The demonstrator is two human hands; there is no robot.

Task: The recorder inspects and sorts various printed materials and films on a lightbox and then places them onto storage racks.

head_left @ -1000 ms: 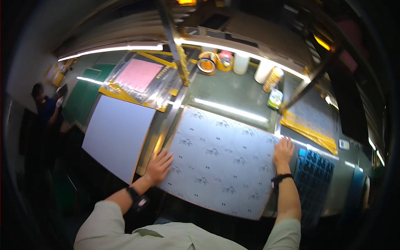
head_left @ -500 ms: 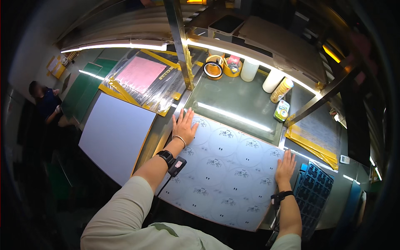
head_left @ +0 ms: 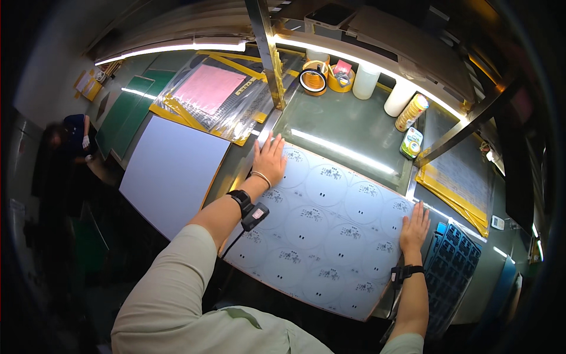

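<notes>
A large white panel (head_left: 330, 230) printed with round circuit outlines lies flat on the green-grey bench. My left hand (head_left: 269, 158) rests palm down on its far left corner, fingers spread. My right hand (head_left: 414, 226) lies flat on the panel's right edge, fingers together and pointing away from me. Both wrists carry dark bands, and neither hand grips anything.
A plain white sheet (head_left: 172, 172) lies left of the panel, with a pink sheet in clear wrap (head_left: 207, 89) behind it. Tape rolls (head_left: 314, 78), white bottles (head_left: 365, 81) and a yellow can (head_left: 411, 112) stand at the back. Blue boards (head_left: 453, 259) lie right. Another person (head_left: 68, 144) stands far left.
My left hand has slid along the panel's left edge from the near corner up to the far corner. My right hand has stayed on the right edge.
</notes>
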